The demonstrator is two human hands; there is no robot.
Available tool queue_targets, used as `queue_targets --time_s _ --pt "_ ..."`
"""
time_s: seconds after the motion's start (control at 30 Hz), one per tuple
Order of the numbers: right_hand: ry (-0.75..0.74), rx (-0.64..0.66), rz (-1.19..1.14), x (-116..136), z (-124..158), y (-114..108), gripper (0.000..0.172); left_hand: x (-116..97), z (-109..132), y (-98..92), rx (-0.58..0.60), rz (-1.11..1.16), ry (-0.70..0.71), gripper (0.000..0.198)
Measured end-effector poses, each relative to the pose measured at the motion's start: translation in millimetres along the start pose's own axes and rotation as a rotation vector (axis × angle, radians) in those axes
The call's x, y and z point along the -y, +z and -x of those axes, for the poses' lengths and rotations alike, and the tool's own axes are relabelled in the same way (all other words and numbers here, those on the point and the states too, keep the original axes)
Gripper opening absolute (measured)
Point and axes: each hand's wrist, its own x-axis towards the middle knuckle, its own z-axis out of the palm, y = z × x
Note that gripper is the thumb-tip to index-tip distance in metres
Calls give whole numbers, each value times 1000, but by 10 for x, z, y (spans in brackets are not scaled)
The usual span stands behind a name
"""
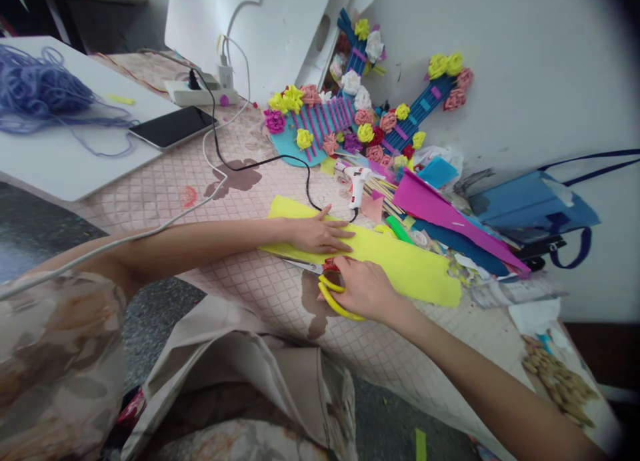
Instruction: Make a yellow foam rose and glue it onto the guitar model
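A long strip of bright yellow paper [415, 266] lies across the patterned tablecloth. My left hand [320, 234] rests flat on it with the fingers spread. Just to the right, my right hand [367, 289] is wrapped around the yellow handles of a pair of scissors [337, 300]. The scissor blades point left along the paper's near edge; whether they touch the paper I cannot tell. Beyond the paper is a white glue gun [357, 186] with a black cord.
Flower-covered blue craft pieces [320, 124] lean at the back. A magenta sheet [450, 214], wooden sticks and scraps crowd the right. A tablet [173, 126], power strip [195, 93] and blue yarn [40, 88] lie left. A white cable [170, 221] crosses my left arm. Peanuts [555, 381] sit at lower right.
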Motion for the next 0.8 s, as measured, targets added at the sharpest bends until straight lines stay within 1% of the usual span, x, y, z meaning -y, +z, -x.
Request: queue_targets --time_s 0.17,0.33,0.43,0.57,0.67,0.8 --pt "-30 26 -8 38 -68 -34 59 19 -8 6 28 -29 7 40" --pt "-70 -18 8 23 -81 -13 58 15 -9 2 28 -16 2 39" --pt "-89 -21 45 17 -66 23 56 3 -2 1 34 -26 -7 40" --pt "-68 -43 41 34 -44 37 57 -4 -3 -14 53 -16 -18 40" --pt "-51 -53 19 48 -31 21 58 -12 -11 -79 66 12 -13 41" --pt "-48 -55 0 50 -16 1 58 -29 54 -247 46 -18 -15 42"
